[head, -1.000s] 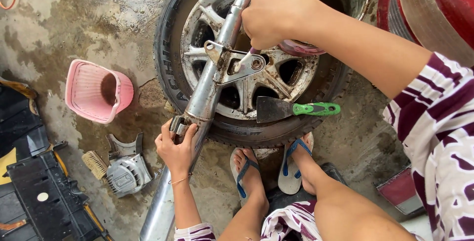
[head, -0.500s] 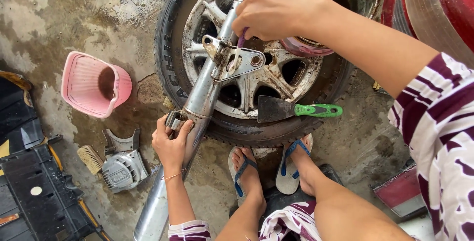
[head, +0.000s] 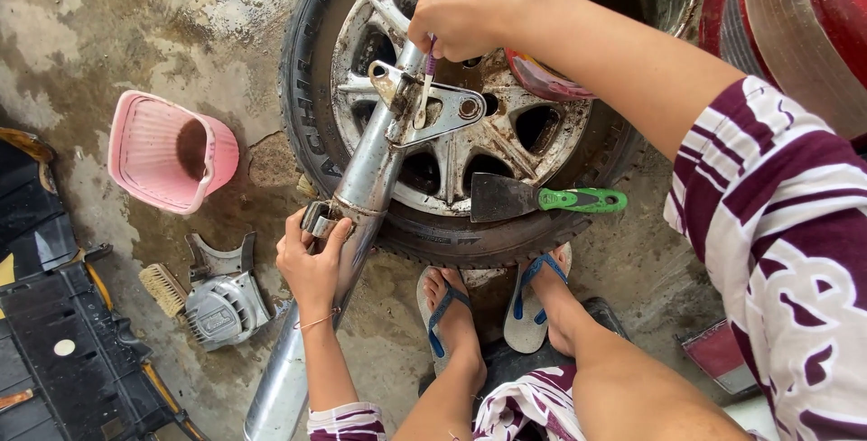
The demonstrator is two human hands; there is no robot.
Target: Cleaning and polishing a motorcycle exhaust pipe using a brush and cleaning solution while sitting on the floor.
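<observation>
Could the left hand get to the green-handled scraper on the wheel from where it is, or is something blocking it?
Probably yes. The left hand grips the metal pipe at the tyre's edge, and the scraper lies uncovered on the wheel rim, nothing lying between them. But it would have to let go of the pipe first.

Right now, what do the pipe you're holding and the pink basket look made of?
Pipe: looks like metal, chrome-like, with bright reflections dulled by grime and rusty patches at the bracket. Pink basket: looks like moulded plastic, matte, with fine ribbed slats and dirt inside.
</observation>
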